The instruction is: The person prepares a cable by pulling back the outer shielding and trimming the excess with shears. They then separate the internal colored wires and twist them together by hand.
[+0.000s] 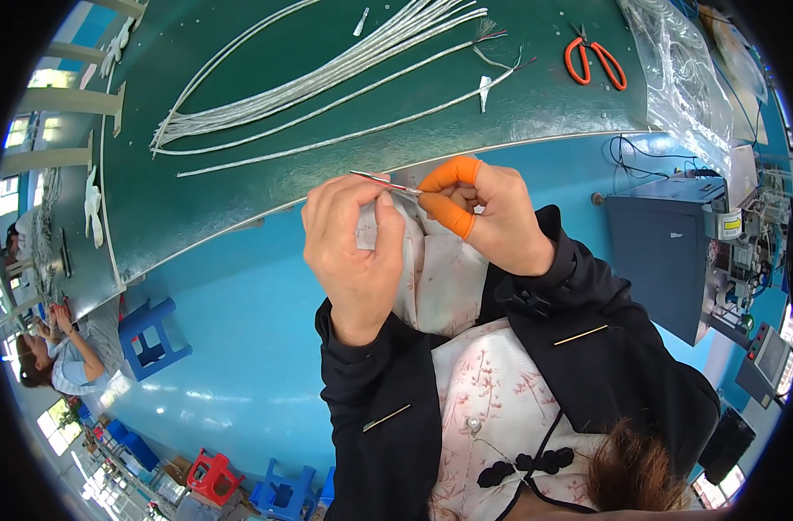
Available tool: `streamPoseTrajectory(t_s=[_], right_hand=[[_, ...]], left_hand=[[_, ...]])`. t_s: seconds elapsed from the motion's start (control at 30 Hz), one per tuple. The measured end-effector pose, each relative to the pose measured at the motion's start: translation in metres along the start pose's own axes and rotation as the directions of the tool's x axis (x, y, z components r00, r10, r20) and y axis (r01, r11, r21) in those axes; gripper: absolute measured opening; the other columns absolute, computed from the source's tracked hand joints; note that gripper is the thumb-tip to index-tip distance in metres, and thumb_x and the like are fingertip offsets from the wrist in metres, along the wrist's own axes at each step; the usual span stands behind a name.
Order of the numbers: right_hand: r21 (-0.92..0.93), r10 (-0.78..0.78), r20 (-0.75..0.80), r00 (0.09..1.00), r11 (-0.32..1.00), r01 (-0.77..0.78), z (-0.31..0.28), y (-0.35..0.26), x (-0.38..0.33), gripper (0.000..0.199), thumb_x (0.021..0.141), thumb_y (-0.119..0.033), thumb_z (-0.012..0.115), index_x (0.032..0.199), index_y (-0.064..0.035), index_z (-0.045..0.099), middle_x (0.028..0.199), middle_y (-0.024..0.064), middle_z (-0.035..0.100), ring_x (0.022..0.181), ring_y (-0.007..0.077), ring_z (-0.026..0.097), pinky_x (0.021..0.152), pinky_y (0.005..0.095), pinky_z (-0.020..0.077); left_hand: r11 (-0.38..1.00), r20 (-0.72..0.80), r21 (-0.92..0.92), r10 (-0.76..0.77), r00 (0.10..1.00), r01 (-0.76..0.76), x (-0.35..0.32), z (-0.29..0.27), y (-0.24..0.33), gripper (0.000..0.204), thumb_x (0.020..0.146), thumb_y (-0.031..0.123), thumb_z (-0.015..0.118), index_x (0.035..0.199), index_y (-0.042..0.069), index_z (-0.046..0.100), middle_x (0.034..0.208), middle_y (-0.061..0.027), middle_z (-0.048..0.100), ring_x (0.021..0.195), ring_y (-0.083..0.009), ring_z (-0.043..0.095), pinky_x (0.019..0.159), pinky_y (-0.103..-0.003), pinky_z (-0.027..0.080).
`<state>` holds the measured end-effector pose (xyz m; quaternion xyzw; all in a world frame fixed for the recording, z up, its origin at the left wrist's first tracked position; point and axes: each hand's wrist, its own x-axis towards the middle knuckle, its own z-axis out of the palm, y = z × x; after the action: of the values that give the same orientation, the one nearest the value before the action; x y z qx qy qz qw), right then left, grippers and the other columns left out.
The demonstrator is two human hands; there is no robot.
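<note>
In front of the table edge, both hands hold a thin cable point(383, 181) between them; red and pale strands show along it. My left hand point(353, 247) pinches it between thumb and fingers. My right hand point(500, 213), with orange finger covers point(449, 213) on thumb and index finger, closes on the strands at its other end. On the green table point(266, 195) lies a bundle of silvery braided cables point(327, 82), looped at the left, with bare wire ends at the right. Two single cables lie nearer me, one of them the front cable point(353, 139).
Orange-handled cutters point(594, 62) lie at the table's right, beside clear plastic bags point(687, 82). White scraps point(484, 93) sit near the wire ends. A dark cabinet point(657, 252) stands right of me. Far left, a co-worker point(75, 356) sits near a blue stool point(153, 339).
</note>
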<state>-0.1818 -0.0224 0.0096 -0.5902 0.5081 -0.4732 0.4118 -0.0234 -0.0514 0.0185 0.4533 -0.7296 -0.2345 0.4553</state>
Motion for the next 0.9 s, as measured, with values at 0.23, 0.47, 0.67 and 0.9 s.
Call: streamPoseTrajectory(t_s=[0.23,0.47,0.67,0.9], right_hand=[[0.359,0.333,0.196,0.922,0.851,-0.384,-0.008,-0.019,0.004,0.012,0.086,-0.006,0.060,0.094,0.0026,0.058,0.071,0.0036,0.060,0.052,0.0015,0.045,0.043,0.0163,0.0315],[0.339,0.331,0.156,0.931,0.867,-0.365,-0.009,-0.015,0.004,0.012,0.085,-0.005,0.060,0.095,0.0026,0.058,0.074,0.0056,0.061,0.051,0.0027,0.045,0.043,0.0165,0.0320],[0.473,0.303,0.147,0.941,0.815,-0.336,-0.009,-0.012,0.003,0.014,0.084,-0.002,0.061,0.096,0.0016,0.056,0.076,0.0078,0.061,0.050,0.0053,0.048,0.043,0.0167,0.0329],[0.570,0.372,0.196,0.907,0.709,-0.414,-0.016,-0.009,0.007,0.019,0.084,-0.002,0.061,0.098,-0.0004,0.048,0.075,0.0090,0.060,0.048,0.0070,0.050,0.042,0.0172,0.0331]], left_hand=[[0.952,0.042,-0.254,-0.168,0.985,0.173,-0.002,0.000,-0.004,0.010,0.080,-0.001,0.059,0.089,0.002,0.060,0.093,-0.0082,0.063,0.086,-0.0219,0.057,0.080,-0.030,0.043],[0.751,0.103,-0.509,-0.432,0.896,0.421,-0.007,-0.007,-0.007,0.016,0.086,0.003,0.057,0.101,-0.001,0.061,0.110,-0.0078,0.056,0.094,-0.0144,0.054,0.083,-0.028,0.043],[0.560,0.394,-0.640,-0.348,0.851,0.526,-0.020,0.003,-0.002,0.022,0.086,0.002,0.057,0.108,-0.002,0.060,0.110,-0.0082,0.056,0.095,-0.0140,0.054,0.083,-0.027,0.044],[0.345,0.364,-0.797,-0.382,0.849,0.497,-0.017,0.024,0.005,0.022,0.087,0.003,0.058,0.108,-0.002,0.060,0.107,-0.0086,0.058,0.092,-0.0149,0.056,0.081,-0.028,0.045]])
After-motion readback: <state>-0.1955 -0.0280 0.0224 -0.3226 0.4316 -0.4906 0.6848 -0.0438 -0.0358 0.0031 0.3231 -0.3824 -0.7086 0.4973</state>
